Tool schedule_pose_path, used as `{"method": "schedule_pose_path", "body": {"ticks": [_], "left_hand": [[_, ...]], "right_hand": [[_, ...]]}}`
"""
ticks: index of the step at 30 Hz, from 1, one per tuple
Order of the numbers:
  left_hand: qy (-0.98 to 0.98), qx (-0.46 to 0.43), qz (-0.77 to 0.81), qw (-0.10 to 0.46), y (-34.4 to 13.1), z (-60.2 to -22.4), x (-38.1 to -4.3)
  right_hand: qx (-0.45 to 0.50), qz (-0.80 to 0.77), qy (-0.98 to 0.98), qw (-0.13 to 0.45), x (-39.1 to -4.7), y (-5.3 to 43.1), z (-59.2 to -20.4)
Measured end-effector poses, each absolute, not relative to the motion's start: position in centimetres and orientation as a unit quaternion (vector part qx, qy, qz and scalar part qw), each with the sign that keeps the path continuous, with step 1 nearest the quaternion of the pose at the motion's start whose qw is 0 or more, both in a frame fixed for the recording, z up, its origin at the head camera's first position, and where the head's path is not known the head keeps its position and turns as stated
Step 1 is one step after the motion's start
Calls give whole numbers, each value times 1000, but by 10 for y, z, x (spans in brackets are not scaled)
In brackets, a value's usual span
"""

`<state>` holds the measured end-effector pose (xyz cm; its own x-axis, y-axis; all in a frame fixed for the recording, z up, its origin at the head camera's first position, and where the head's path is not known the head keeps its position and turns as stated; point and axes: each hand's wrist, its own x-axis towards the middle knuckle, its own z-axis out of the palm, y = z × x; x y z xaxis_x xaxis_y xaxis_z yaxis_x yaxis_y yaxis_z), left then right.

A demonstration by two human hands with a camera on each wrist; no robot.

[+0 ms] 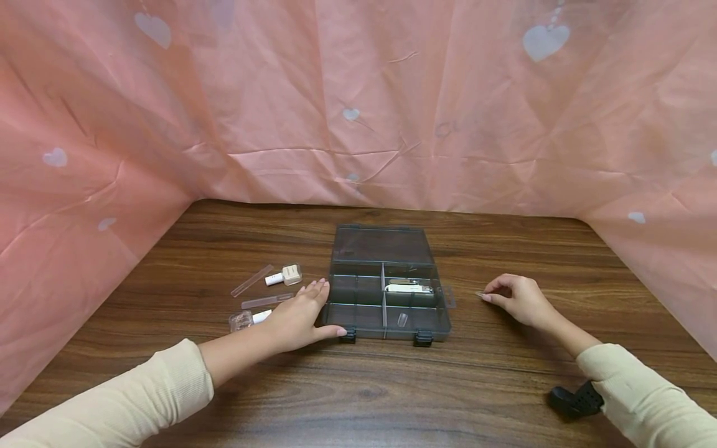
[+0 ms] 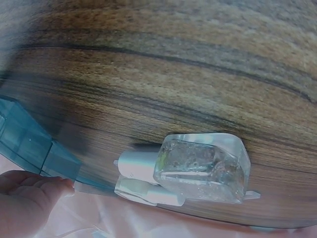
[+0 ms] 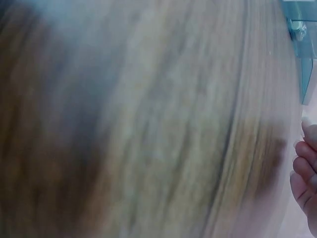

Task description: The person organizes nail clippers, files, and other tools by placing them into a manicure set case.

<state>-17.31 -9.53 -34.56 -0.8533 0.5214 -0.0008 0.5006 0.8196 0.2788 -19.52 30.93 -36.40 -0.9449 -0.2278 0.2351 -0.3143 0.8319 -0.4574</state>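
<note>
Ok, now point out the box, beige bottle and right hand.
Box (image 1: 361,315), head view: bare floor, near left compartment.
Beige bottle (image 1: 292,274), head view: middle of its body.
Right hand (image 1: 523,301), head view: back of the hand.

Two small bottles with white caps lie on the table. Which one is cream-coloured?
The farther bottle from the person, its cap pointing left in the head view. The nearer bottle, whose cap points right, looks transparent and speckled.

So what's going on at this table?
A person's left hand rests against an open divided box, while their right hand, to the box's right, pinches a tiny pale piece. Nail clippers and a small clear piece lie in the box's right-hand compartments. Two small bottles and two clear strips lie on the table, left of the box.
</note>
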Motion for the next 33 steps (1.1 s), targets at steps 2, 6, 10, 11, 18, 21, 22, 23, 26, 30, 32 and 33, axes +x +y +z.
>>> {"method": "schedule_pose_path", "body": {"ticks": [2, 6, 10, 11, 18, 21, 22, 23, 26, 30, 32, 33], "left_hand": [[953, 270, 136, 38, -95, -345, -173], [952, 271, 136, 38, -95, -346, -173], [952, 271, 137, 38, -96, -346, -172], [952, 271, 137, 38, -96, -346, -172], [952, 272, 138, 37, -96, -345, -172], [952, 272, 138, 35, -96, -345, -172], [951, 273, 139, 35, -96, -345, -172], [951, 273, 139, 34, -96, -345, -172], [951, 275, 137, 32, -96, -346, -173], [951, 277, 135, 34, -96, -346, -173], [951, 277, 136, 35, -96, -346, -173], [951, 277, 136, 35, -96, -346, -173]], "right_hand": [[136, 256, -953, 84, -195, 308, -364], [124, 264, -952, 90, -195, 305, -363], [122, 272, -949, 106, -196, 302, -361], [121, 272, -948, 110, -196, 301, -361], [127, 279, -942, 135, -195, 296, -358], [128, 287, -939, 140, -192, 292, -355], [128, 291, -938, 140, -191, 291, -353], [129, 295, -936, 141, -190, 289, -352], [135, 307, -931, 145, -185, 284, -349], [149, 317, -924, 155, -180, 278, -346], [159, 320, -920, 160, -178, 275, -345], [165, 322, -918, 161, -177, 273, -345]]}}
